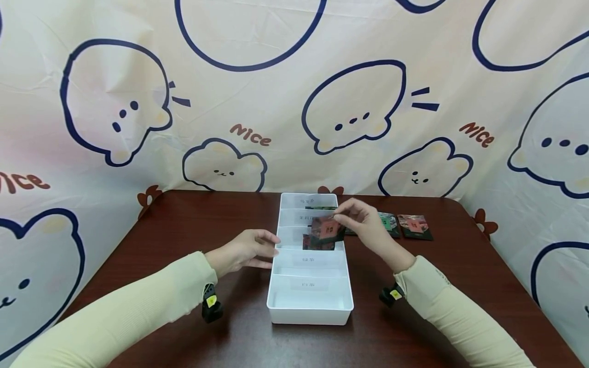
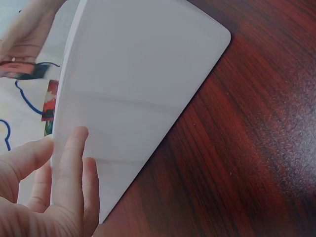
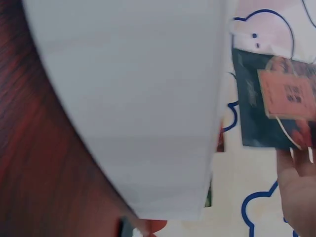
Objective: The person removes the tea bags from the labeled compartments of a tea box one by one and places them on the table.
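Observation:
My right hand (image 1: 361,221) pinches a dark tea bag packet (image 1: 327,230) with a red label by its upper right corner, over the middle of a white divided box (image 1: 310,294). Behind it, another red-labelled packet (image 1: 318,246) stands in a middle compartment. The right wrist view shows the held packet (image 3: 252,98) beside the box's wall, fingers at its lower edge. My left hand (image 1: 248,250) rests at the box's left side, its fairly straight fingers (image 2: 74,163) along the outer wall.
Two packets, one green-labelled (image 1: 388,224) and one red-labelled (image 1: 415,226), lie on the brown table (image 1: 193,214) right of the box, with part of another beside the right hand. A dark packet edge (image 1: 320,208) shows in a rear compartment. A printed curtain (image 1: 285,102) hangs behind.

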### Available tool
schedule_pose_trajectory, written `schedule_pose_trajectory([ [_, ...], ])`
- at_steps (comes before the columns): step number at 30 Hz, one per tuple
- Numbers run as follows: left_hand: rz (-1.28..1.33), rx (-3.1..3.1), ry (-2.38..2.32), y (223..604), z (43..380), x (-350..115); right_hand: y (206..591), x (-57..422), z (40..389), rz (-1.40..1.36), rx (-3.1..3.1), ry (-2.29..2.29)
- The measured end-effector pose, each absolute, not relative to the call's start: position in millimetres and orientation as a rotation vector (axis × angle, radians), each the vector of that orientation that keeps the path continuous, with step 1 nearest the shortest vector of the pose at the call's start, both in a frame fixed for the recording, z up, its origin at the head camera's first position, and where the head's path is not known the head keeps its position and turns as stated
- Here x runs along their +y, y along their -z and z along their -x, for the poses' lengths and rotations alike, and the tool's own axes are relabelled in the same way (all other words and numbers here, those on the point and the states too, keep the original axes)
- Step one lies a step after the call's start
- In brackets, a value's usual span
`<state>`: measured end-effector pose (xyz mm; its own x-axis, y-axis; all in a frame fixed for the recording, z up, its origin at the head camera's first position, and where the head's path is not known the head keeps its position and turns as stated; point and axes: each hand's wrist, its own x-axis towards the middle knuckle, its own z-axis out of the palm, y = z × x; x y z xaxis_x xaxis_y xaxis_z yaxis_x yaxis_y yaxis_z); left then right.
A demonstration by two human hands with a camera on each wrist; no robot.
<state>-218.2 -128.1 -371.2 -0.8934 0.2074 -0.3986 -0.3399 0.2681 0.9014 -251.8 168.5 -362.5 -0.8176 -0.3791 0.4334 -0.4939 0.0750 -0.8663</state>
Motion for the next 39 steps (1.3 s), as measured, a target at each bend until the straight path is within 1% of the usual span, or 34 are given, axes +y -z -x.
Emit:
schedule_pose_trajectory([
  [7,0.129,2.080,-1.675,372.9,220.9,-127.5,343.2,173.9,248.2,-0.707,-1.938,-1.967],
  [13,0.128,2.080,-1.675,370.3,220.3,-127.2,331.4,186.7,249.4,-0.651,-1.840,-1.981],
  [21,0.128,2.085,-1.669,370.0,219.4,-127.7,329.7,208.0,247.7,-0.611,-1.796,-2.038],
  [28,0.123,2.088,-1.664,369.3,218.4,-128.4,339.8,224.9,246.5,-0.468,-1.913,-1.962],
  [39,0.120,2.090,-1.659,369.5,218.4,-128.7,371.1,241.2,246.2,-0.397,-2.179,-1.914],
])
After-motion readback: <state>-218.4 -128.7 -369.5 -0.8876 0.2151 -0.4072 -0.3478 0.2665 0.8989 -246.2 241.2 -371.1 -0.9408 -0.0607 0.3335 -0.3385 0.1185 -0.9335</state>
